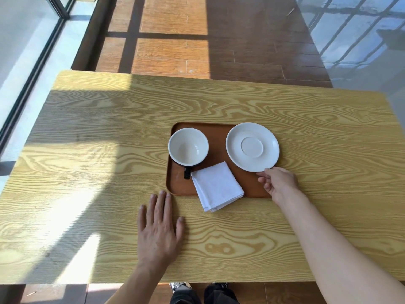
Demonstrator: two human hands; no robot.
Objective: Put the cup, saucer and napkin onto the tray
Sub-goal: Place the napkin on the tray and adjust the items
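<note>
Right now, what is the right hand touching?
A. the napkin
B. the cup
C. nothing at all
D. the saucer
D: the right hand has its fingertips on the near rim of the saucer, while the cup and the napkin lie untouched on the tray.

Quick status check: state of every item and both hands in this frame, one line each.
cup: upright, empty, on the tray, handle toward the person
saucer: right way up, empty, over the tray's right end
napkin: folded, partly on the tray, near corner overhanging onto the table
tray: flat on the table
left hand: flat on the table, holding nothing
right hand: fingers on the saucer's near rim
</note>
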